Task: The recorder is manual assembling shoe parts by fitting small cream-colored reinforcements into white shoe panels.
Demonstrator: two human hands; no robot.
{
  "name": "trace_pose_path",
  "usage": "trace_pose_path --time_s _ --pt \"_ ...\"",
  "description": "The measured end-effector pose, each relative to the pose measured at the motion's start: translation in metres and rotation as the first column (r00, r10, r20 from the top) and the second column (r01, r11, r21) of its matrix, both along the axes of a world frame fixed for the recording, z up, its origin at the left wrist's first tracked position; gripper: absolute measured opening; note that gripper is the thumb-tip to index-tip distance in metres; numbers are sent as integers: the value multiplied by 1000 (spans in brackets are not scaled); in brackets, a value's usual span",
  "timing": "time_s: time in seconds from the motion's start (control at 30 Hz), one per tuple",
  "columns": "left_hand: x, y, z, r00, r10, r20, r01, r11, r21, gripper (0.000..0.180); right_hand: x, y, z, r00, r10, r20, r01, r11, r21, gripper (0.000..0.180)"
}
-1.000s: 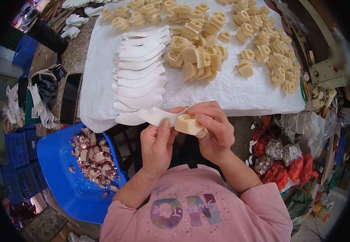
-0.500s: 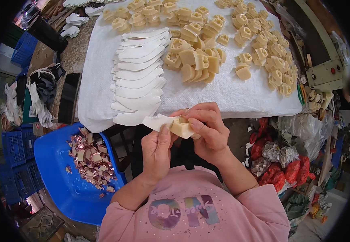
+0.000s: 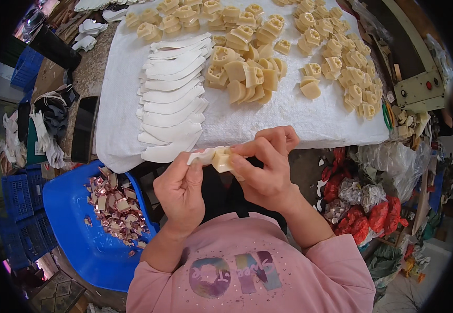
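The person wears a soft pink shirt [image 3: 294, 276] with a big chest print [image 3: 268, 266] of chunky letter shapes, mottled in purple and greyish teal. Small shiny dots are scattered around the print, and loose short sleeves [image 3: 338, 258] lie to either side of it. Beyond it show dark trousers [image 3: 224, 201]. The left hand [image 3: 182, 193] and right hand [image 3: 268, 175] are bare.
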State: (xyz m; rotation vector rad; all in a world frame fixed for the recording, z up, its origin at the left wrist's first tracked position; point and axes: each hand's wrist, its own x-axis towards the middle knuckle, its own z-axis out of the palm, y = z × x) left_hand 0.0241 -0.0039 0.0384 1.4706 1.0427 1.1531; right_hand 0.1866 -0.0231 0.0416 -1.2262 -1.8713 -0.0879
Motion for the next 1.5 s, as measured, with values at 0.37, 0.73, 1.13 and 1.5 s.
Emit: trace_pose_path --time_s 0.37,0.73,1.13,1.5 --pt "6 -1 -16 958 33 -286 86 915 394 17 -7 -2 6 982 28 186 19 970 -244 21" --pt "0 -5 -29 991 -131 -42 136 979 153 26 11 -1 -9 992 86 -97 -111 949 -294 22" --pt "-4 0 -29 958 -231 171 231 973 21 24 13 -7 -16 894 218 -392 -365 860 -356 27" --pt "9 6 -20 953 -61 -296 217 820 529 13 10 -10 -11 933 244 -265 -339 843 -418 29"
